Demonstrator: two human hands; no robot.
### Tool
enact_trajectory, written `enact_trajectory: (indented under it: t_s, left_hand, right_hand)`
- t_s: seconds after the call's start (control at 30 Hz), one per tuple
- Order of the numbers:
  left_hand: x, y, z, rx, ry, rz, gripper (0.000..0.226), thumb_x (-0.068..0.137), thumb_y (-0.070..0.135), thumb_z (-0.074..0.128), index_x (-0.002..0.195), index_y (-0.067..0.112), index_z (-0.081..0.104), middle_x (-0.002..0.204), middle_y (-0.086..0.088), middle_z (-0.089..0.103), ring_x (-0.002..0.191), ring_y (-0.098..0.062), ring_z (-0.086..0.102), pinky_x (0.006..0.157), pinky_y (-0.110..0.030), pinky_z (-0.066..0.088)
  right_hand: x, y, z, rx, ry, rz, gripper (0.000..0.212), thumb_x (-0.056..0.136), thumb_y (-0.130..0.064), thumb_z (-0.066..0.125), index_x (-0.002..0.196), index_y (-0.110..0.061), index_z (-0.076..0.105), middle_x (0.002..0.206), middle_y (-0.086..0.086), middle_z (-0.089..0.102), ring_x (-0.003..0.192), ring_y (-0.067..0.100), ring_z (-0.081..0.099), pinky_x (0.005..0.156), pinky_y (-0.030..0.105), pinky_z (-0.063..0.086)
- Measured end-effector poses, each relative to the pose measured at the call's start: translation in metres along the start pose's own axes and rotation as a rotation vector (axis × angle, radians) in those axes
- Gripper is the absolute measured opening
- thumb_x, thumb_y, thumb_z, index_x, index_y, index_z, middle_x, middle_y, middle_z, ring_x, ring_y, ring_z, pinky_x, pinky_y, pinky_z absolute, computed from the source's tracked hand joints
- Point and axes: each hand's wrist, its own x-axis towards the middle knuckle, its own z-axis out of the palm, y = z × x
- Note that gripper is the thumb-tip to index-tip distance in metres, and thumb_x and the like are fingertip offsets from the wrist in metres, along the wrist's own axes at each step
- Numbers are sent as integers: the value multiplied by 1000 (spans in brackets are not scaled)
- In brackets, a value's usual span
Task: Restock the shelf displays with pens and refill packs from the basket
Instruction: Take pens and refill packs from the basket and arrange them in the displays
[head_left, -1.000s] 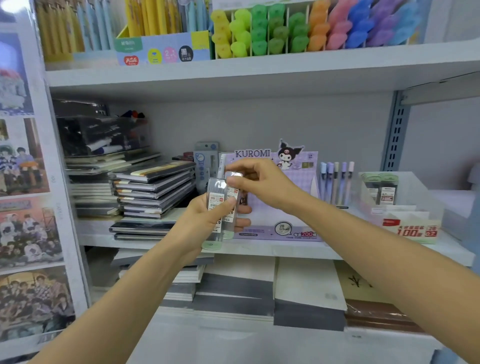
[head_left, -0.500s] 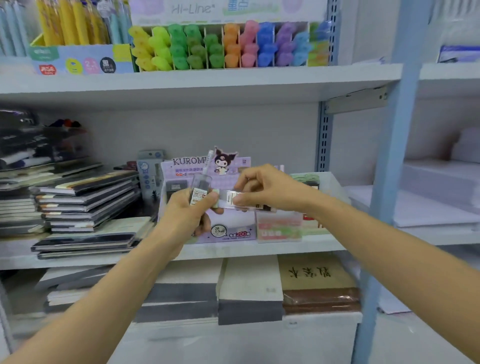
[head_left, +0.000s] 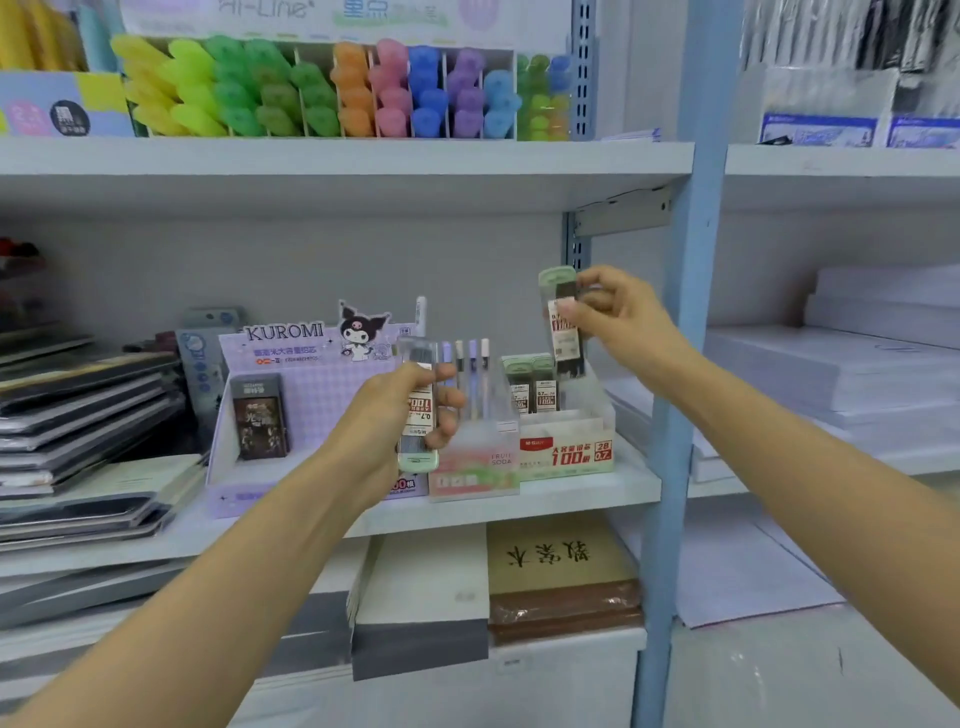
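Note:
My left hand (head_left: 387, 415) grips a clear refill pack with a pale green cap (head_left: 418, 415), held upside down in front of the middle shelf. My right hand (head_left: 618, 317) pinches a second refill pack (head_left: 561, 322) upright, just above the green display box (head_left: 566, 449) that holds two more such packs (head_left: 532, 387). A small clear stand with several pens (head_left: 470, 374) sits between my hands. The basket is out of view.
A purple Kuromi display box (head_left: 291, 384) stands left of the pens. Notebooks are stacked at far left (head_left: 83, 415). Coloured highlighters (head_left: 332, 91) fill the shelf above. A blue upright post (head_left: 685, 332) stands right of my right hand. Paper stacks lie below.
My right hand has pulled one refill pack away from the left hand's packs and carried it up and right, over the green display box. The view has swung right.

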Motion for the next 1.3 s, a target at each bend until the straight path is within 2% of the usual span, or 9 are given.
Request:
enact_trajectory:
  t_s: [0.17, 0.4, 0.73, 0.9, 1.0, 1.07, 1.17, 1.23, 1.3]
  left_hand:
    - [0, -7, -8, 82, -76, 42, 21, 99, 20, 51, 104, 4, 64, 82, -12, 74, 60, -17, 68, 51, -23, 54]
    - [2, -12, -16, 92, -84, 48, 24, 97, 27, 55, 103, 6, 65, 84, -13, 74, 64, -20, 70, 55, -26, 56]
    - [6, -21, -15, 117, -102, 35, 23, 94, 30, 57, 99, 9, 65, 79, -8, 74, 52, -15, 65, 47, -22, 51]
    - [3, -23, -15, 149, -143, 14, 27, 90, 32, 60, 100, 7, 62, 79, -8, 73, 50, -14, 63, 43, -21, 48]
    - [-1, -22, -16, 193, -152, 17, 39, 81, 37, 65, 104, 6, 58, 84, -9, 75, 51, -15, 63, 42, -22, 47]
    - [-2, -22, -14, 216, -155, 32, 42, 79, 37, 66, 104, 6, 54, 86, -11, 75, 50, -15, 63, 42, -22, 46]
    - [-4, -22, -10, 250, -163, 54, 28, 91, 29, 61, 104, 7, 50, 87, -12, 75, 48, -16, 62, 41, -23, 45]
    - [-7, -22, -8, 264, -157, 71, 24, 95, 26, 59, 104, 6, 49, 86, -12, 75, 48, -17, 61, 41, -23, 45]
    - [-11, -21, -7, 284, -150, 99, 24, 95, 26, 58, 106, 6, 51, 86, -12, 75, 48, -17, 62, 41, -22, 44]
  right_hand:
    - [-2, 35, 12, -163, 28, 50, 16, 91, -9, 64, 105, -7, 57, 91, 0, 71, 86, 15, 71, 79, 26, 58]
    - [7, 50, 19, -428, -64, 18, 14, 91, -10, 63, 99, -19, 56, 97, 6, 64, 93, 23, 62, 87, 45, 55]
    - [8, 68, 24, -541, -82, 13, 35, 91, -2, 61, 111, -26, 46, 84, 1, 62, 77, 19, 66, 74, 41, 59]
    - [7, 79, 30, -795, 18, -79, 19, 88, -14, 67, 104, -19, 58, 108, -2, 52, 94, 16, 55, 82, 32, 50]
    - [8, 64, 29, -717, 118, -81, 14, 92, -24, 64, 105, -19, 65, 108, -5, 47, 93, 11, 49, 79, 23, 42]
    - [6, 41, 33, -494, 130, -80, 18, 95, -30, 58, 109, -21, 63, 104, -5, 56, 84, 7, 55, 74, 17, 42]
    - [-4, -1, 49, 24, -144, 128, 33, 93, -41, 58, 116, -17, 57, 94, 3, 69, 70, 8, 65, 64, 20, 51]
    - [-13, -17, 61, 56, -368, 173, 38, 89, -39, 65, 113, -9, 61, 90, 6, 71, 68, 11, 65, 63, 19, 52]
    - [-19, -24, 70, 55, -478, 116, 28, 88, -24, 69, 104, -1, 67, 82, 7, 70, 67, 11, 63, 64, 19, 52]
